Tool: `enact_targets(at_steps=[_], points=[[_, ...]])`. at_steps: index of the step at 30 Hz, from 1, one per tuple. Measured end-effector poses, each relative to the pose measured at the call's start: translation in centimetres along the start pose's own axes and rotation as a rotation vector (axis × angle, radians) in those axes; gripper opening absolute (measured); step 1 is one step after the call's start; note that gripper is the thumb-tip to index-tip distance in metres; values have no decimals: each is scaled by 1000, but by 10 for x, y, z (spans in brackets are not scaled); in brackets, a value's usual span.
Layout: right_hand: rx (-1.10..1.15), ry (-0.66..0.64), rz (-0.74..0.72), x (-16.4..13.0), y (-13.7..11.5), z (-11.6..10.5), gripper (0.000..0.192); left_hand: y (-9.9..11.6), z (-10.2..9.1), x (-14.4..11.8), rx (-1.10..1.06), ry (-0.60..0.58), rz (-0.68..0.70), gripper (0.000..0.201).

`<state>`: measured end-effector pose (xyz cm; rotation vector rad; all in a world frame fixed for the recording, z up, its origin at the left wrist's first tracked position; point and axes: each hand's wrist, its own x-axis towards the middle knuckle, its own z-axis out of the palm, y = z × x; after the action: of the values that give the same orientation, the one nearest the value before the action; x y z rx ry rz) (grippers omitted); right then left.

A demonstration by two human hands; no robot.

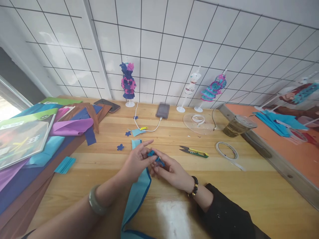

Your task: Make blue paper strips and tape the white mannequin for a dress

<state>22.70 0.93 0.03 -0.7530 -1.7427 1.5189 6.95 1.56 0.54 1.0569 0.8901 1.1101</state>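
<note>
I've got both hands together mid-surface [224,186]. Left hand [138,159] and right hand [171,171] pinch one small blue paper piece [156,157] between fingertips, above the long blue paper strip [136,196] lying under my wrists. Thread snips [193,152] just right, tape roll [227,150] further right, loose blue paper flowers [120,147] left.

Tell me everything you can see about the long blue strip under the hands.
The long blue strip looks like thin felt or crepe paper, light blue with a darker blue edge. It lies flat on the wooden table, running from near the bottom edge of the picture up under the hands, slightly curved. Its far end shows beyond the fingers. The left hand and right hand rest over it, pinching a small blue piece.
</note>
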Motion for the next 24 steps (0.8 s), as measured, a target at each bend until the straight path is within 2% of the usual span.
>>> enact_targets(at_steps=[2,5,8,11,14,18,21,24], points=[[99,-11,37,1,4,-2,56,2,-2,2,9,6,4,59],[122,-13,105,3,9,-5,62,3,-8,4,30,18,12,57],[50,10,166,3,11,-7,63,2,-12,6,-11,26,0,52],[-53,42,198,3,11,-8,61,1,-15,8,-95,29,-24,38],[-130,119,216,3,11,-11,64,1,-17,9,-202,71,-68,28],[-194,276,77,5,12,-15,68,6,-17,8,-326,76,-127,22],[-174,300,-37,6,11,-10,69,6,-16,6,-393,18,-188,22],[-70,321,-62,8,12,-2,65,4,-15,5,-403,-37,-218,25]])
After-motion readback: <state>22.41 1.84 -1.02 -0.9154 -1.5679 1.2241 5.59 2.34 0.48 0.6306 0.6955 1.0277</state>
